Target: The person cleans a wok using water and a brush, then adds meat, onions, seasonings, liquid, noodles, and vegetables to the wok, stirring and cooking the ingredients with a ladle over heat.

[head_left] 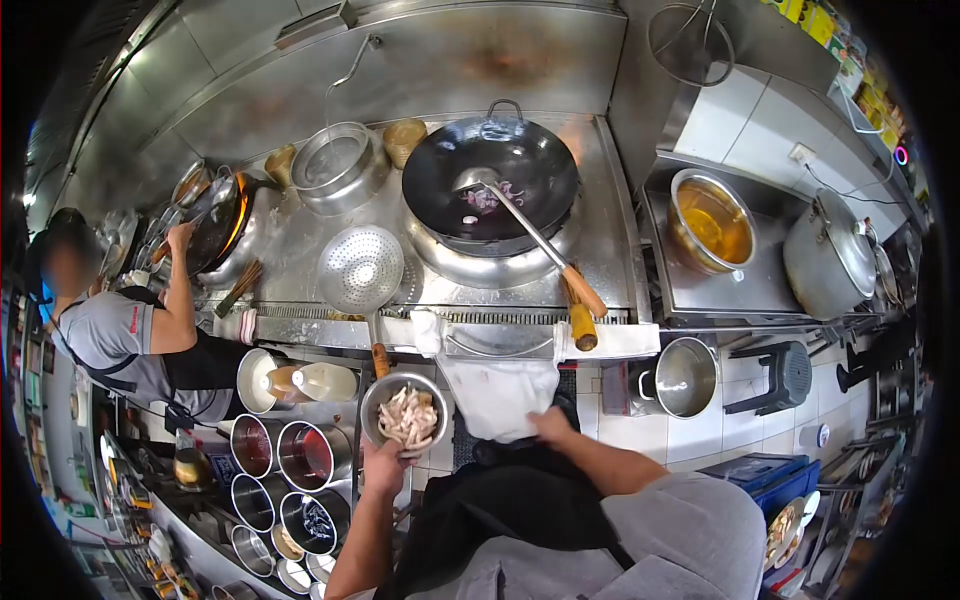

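My left hand [384,468] grips the rim of a steel bowl [375,420] with pale sliced meat [407,416] in it. At the lower edge of a white cloth [500,390], my right hand [549,427] has its fingers against the fabric; their exact grip is hard to make out. The cloth hangs from the stove's front edge. A black wok [540,165] sits on the burner with purple pieces [505,192] at its bottom. A ladle [525,222] lies in the wok, its wooden handle over the front rim.
A perforated skimmer [361,268] lies left of the wok. At far left a co-worker [100,335] works at a flaming wok [215,235]. Sauce pots [306,456] stand lower left. A bowl of oil [712,222], a lidded pot [830,262] and a stool [780,377] are right.
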`<state>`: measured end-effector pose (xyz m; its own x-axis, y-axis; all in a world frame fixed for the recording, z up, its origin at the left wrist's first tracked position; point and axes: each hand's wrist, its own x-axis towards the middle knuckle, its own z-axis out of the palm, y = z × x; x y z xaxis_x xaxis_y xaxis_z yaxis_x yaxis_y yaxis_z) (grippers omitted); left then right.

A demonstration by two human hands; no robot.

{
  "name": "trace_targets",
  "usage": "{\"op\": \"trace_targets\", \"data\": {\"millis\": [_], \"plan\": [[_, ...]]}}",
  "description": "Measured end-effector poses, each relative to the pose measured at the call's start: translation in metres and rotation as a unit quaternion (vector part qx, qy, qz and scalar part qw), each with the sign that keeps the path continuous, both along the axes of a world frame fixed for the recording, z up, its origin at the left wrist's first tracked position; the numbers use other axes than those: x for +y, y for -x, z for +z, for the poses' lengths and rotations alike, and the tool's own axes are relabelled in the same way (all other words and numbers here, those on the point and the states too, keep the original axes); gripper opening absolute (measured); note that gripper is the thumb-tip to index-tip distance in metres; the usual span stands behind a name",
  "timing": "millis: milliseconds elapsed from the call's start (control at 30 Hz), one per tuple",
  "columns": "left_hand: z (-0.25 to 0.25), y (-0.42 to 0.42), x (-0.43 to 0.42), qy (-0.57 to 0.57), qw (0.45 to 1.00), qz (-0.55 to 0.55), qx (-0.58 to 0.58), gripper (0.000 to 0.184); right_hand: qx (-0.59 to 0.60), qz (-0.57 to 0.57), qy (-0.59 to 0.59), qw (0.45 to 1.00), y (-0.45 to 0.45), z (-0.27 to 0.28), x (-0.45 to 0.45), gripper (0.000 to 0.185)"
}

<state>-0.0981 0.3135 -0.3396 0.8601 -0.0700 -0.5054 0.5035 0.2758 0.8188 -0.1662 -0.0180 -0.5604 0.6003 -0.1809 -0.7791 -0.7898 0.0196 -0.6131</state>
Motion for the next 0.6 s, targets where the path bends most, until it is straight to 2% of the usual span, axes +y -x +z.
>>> {"op": "trace_targets", "data": {"millis": [33, 67, 133, 233, 300, 367, 400, 467, 500, 533, 600], "plan": [[-0.005, -0.006, -0.004, 0.017, 1.0, 0.001, -0.024, 0.065, -0.129, 0.127, 0.218, 0.959, 0.0, -0.015, -0.026, 0.052], [-0.005, -0.012, -0.008, 0.021, 1.0, -0.002, -0.023, 0.065, -0.136, 0.162, 0.299, 0.931, -0.011, 0.034, -0.041, 0.06], [-0.002, -0.024, -0.02, 0.029, 0.999, -0.031, -0.03, 0.066, -0.07, 0.344, 0.254, 0.901, -0.053, 0.09, -0.07, 0.06], [-0.002, -0.036, -0.032, 0.023, 0.997, -0.053, -0.045, 0.065, -0.146, 0.571, 0.36, 0.723, -0.125, 0.192, -0.093, 0.044], [0.014, -0.035, -0.042, 0.037, 0.997, -0.044, -0.045, 0.066, -0.14, 0.371, 0.41, 0.821, -0.16, 0.313, -0.081, 0.045], [0.012, -0.028, -0.043, 0.056, 0.997, -0.034, -0.043, 0.067, -0.319, 0.162, 0.557, 0.749, -0.185, 0.327, -0.091, 0.051], [0.009, -0.025, -0.043, 0.058, 0.997, -0.034, -0.047, 0.067, -0.322, 0.161, 0.559, 0.747, -0.194, 0.301, -0.096, 0.051], [0.005, -0.017, -0.04, 0.077, 0.996, -0.028, -0.043, 0.07, -0.161, 0.251, 0.559, 0.774, -0.225, 0.225, -0.112, 0.074], [0.0, -0.012, -0.036, 0.068, 0.997, -0.03, -0.039, 0.07, -0.12, 0.293, 0.515, 0.796, -0.219, 0.221, -0.108, 0.084], [-0.002, -0.005, -0.033, 0.072, 0.996, -0.027, -0.045, 0.07, -0.125, 0.293, 0.52, 0.793, -0.208, 0.222, -0.1, 0.084], [-0.006, 0.01, -0.025, 0.067, 0.996, 0.022, -0.05, 0.071, -0.176, 0.229, 0.4, 0.87, -0.184, 0.233, -0.08, 0.084]]}}
